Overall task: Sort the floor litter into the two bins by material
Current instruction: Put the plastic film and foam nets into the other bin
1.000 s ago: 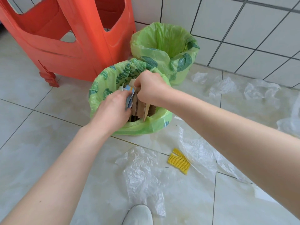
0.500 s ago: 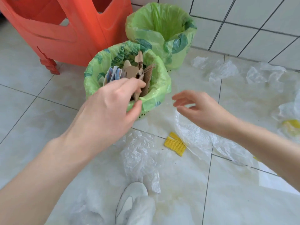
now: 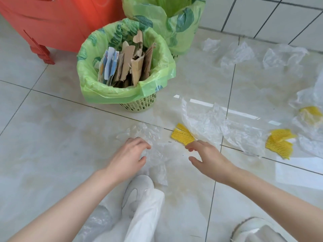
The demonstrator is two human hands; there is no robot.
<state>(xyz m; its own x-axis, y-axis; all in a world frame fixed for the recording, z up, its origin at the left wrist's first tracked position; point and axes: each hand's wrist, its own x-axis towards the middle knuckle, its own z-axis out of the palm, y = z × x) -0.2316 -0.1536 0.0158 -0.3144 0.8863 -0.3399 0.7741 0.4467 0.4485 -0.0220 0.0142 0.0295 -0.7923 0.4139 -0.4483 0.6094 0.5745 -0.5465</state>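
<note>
Your left hand is down on the floor, fingers curled onto the edge of a crumpled clear plastic sheet; it touches the sheet, but a real pinch can't be confirmed, so the left grip is unclear. Your right hand hovers just right of that sheet, fingers spread and relaxed, holding nothing; its fingertips are close to a yellow foam net without clearly touching it.

The near bin, lined with a green bag, stands ahead of your hands and is packed with upright cardboard pieces and blue-white paper scraps. The far bin sits right behind it, touching it, also green-lined; its inside is mostly cut off at the top of the view.

More litter lies to your right. A large clear plastic bag partly covers the yellow foam net. A second yellow net lies further right, and a third yellow net sits under film by the right edge. Several crumpled clear wrappers are scattered near the tiled wall.

A red plastic stool stands top left, beside the near bin. Your white shoe is just below the crumpled sheet, and another shoe shows bottom right.
</note>
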